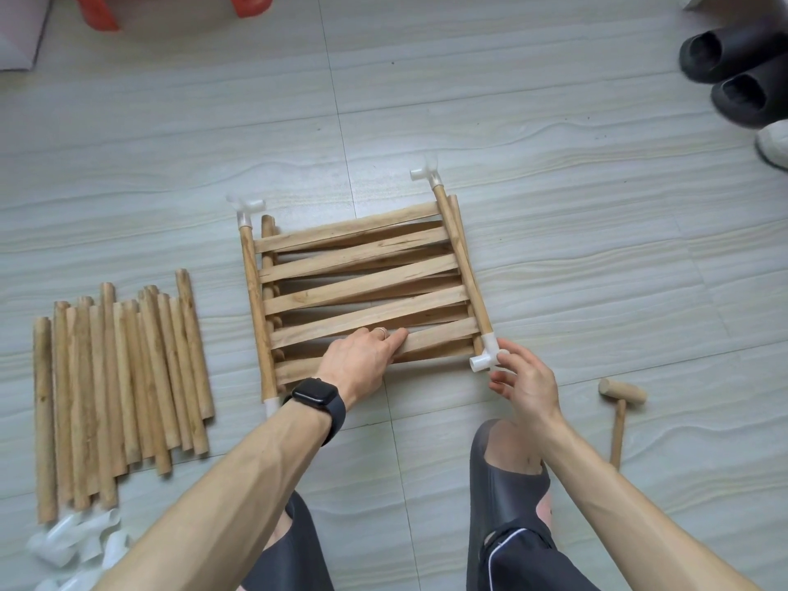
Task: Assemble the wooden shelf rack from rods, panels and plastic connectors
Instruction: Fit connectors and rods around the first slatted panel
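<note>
White connector (486,356) caps the near-right rod (462,266) of the panel (362,266) on the floor (554,206). While the right hand (526,383) pinches it and the left hand (362,360) presses flat on the panel, push squarely until seated.

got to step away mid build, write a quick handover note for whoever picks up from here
Left hand lies flat on the top panel, steadying it. Right hand pinches the near-right connector.
The top panel lies on a second panel on the floor. Loose rods lie to the left, spare connectors near left, mallet right.
Done: corner connectors show at all four corners, the near-left one half hidden by the wrist.
Left, probably: seat this connector, then join rods and second panel.
</note>
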Action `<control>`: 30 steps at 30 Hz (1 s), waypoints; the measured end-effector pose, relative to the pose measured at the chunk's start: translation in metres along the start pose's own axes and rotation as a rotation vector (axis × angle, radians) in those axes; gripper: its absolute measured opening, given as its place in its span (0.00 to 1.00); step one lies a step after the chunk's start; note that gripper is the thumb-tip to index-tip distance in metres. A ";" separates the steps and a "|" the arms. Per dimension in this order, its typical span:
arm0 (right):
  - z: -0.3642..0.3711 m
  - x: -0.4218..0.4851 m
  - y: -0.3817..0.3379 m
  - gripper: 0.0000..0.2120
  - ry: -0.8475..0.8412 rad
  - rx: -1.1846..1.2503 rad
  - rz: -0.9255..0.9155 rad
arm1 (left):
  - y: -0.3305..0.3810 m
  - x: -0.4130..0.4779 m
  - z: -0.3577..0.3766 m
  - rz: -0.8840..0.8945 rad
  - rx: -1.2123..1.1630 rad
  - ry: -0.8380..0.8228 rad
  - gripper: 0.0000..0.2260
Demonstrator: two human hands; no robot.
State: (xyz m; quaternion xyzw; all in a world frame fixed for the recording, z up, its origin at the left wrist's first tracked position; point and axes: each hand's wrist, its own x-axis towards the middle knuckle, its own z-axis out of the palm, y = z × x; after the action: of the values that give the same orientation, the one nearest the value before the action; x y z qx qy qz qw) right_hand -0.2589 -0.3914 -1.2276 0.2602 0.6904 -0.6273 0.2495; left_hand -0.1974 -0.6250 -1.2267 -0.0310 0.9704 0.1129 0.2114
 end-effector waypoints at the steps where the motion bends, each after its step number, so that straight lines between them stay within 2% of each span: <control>1: 0.002 0.000 0.000 0.11 0.013 -0.034 -0.019 | 0.000 0.000 0.000 0.003 0.002 0.000 0.23; 7: 0.004 -0.004 -0.005 0.10 -0.049 0.103 0.103 | -0.006 0.003 0.000 -0.017 0.010 -0.008 0.26; 14: 0.008 -0.003 -0.002 0.11 -0.057 -0.078 -0.074 | -0.010 0.013 -0.007 0.018 0.035 -0.033 0.26; 19: -0.002 0.001 0.000 0.05 -0.082 0.127 0.111 | -0.013 0.011 -0.007 0.032 0.040 -0.044 0.27; 21: -0.004 0.002 0.003 0.06 -0.066 0.057 0.095 | -0.014 0.009 -0.006 0.035 0.040 -0.048 0.27; 27: 0.002 -0.003 0.011 0.09 -0.017 -0.303 -0.144 | -0.010 0.014 -0.008 0.032 0.016 -0.018 0.25; 29: 0.001 -0.002 0.007 0.05 -0.033 -0.182 -0.051 | -0.011 0.014 -0.009 0.034 0.015 -0.009 0.24; 30: -0.001 -0.002 0.006 0.07 -0.030 -0.110 0.005 | -0.011 0.013 -0.009 0.033 0.010 -0.007 0.23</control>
State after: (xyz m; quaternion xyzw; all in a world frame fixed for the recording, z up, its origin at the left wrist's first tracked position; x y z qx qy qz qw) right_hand -0.2537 -0.3899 -1.2304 0.2383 0.7193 -0.5917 0.2750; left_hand -0.2116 -0.6379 -1.2265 -0.0134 0.9706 0.1116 0.2129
